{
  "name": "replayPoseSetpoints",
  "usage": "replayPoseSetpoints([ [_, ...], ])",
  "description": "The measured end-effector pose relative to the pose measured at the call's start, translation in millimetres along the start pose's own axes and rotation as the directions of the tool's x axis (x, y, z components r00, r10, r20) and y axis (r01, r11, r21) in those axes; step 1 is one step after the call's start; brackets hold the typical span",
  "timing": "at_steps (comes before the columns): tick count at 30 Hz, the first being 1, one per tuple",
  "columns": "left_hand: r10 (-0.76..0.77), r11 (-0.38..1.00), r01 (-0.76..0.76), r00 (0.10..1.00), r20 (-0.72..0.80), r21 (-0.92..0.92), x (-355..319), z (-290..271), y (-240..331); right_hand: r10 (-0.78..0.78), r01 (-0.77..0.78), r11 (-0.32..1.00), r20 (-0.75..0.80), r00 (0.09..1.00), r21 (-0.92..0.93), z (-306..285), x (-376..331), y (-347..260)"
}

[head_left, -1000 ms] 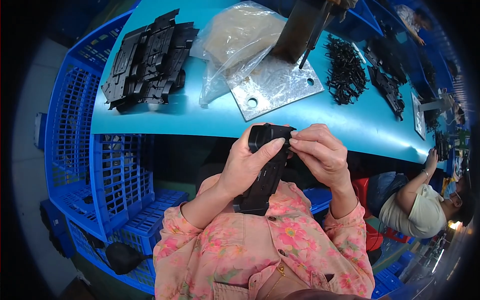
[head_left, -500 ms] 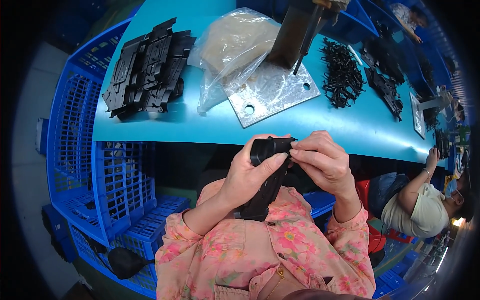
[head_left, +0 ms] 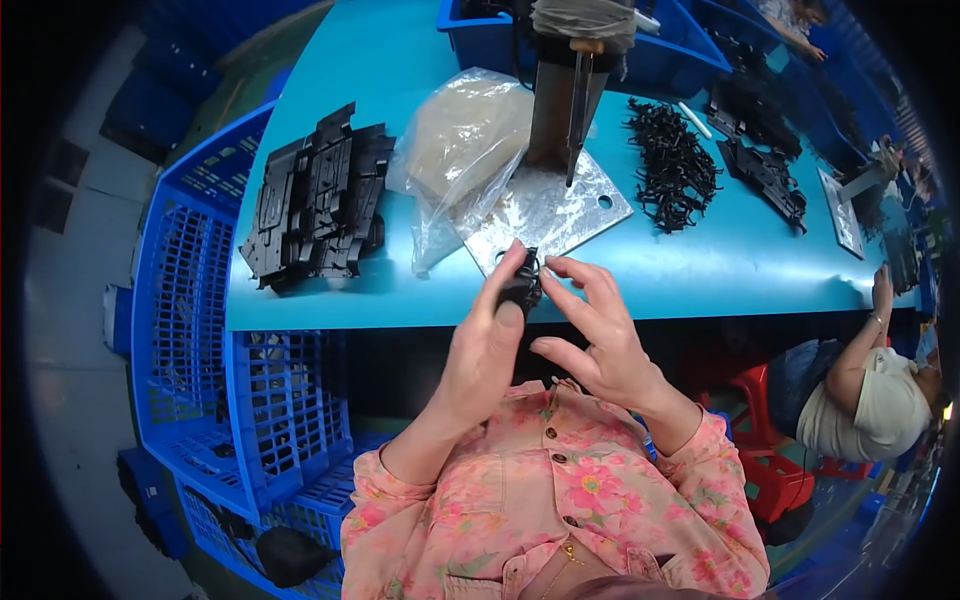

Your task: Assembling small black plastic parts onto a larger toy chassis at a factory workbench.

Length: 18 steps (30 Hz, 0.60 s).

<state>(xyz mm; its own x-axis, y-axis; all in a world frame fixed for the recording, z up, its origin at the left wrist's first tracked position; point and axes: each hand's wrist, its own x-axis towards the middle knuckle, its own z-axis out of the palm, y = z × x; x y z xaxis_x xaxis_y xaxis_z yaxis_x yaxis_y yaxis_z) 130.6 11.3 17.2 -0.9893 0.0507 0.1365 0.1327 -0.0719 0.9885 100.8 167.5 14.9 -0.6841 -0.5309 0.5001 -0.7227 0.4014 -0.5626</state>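
Observation:
In my left hand (head_left: 482,350) is a black moulded plastic part (head_left: 522,288), gripped between thumb and fingers at the table's front edge. It is seen nearly end-on, so most of its length is hidden by the hand. My right hand (head_left: 598,340) is open beside it, thumb and fingers apart, with the index fingertip close to or touching the part's right side. Just beyond both hands lies a metal base plate (head_left: 575,215) with an upright post (head_left: 562,115). A clear plastic bag of pale material (head_left: 465,140) overlaps the plate's left side.
Similar black parts (head_left: 325,205) are stacked on the turquoise table (head_left: 430,305) at left. A heap of small black pieces (head_left: 672,165) lies right of the plate, more black parts (head_left: 765,180) beyond. Blue crates (head_left: 290,410) stand at left; a co-worker (head_left: 865,400) sits at right.
Both hands and the black part have moved forward and left, toward the table edge, and the part has turned end-on. The right fingers have spread from a pinch. The view has shifted.

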Motion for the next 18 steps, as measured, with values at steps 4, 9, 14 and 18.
replayPoseSetpoints([
  [4,0.167,0.906,-0.195,0.98,0.104,0.375,1.8,6.8,-5.4,0.229,-0.255,0.844,0.113,0.967,0.472,7.6,-8.9,2.8],
  [9,0.271,0.738,-0.239,0.961,0.047,0.631,2.8,27.2,-19.7,0.466,-0.435,0.568,0.163,0.87,0.698,14.0,-9.2,5.5],
  [14,0.36,0.782,-0.312,0.933,0.017,0.54,4.9,26.9,-23.7,0.648,-0.498,0.341,0.184,0.739,0.798,13.3,-11.8,11.5],
  [18,0.446,0.701,-0.347,0.895,-0.004,0.623,18.4,15.9,-16.9,0.6,-0.398,-0.047,0.345,0.722,0.916,9.1,-13.9,26.6],
])
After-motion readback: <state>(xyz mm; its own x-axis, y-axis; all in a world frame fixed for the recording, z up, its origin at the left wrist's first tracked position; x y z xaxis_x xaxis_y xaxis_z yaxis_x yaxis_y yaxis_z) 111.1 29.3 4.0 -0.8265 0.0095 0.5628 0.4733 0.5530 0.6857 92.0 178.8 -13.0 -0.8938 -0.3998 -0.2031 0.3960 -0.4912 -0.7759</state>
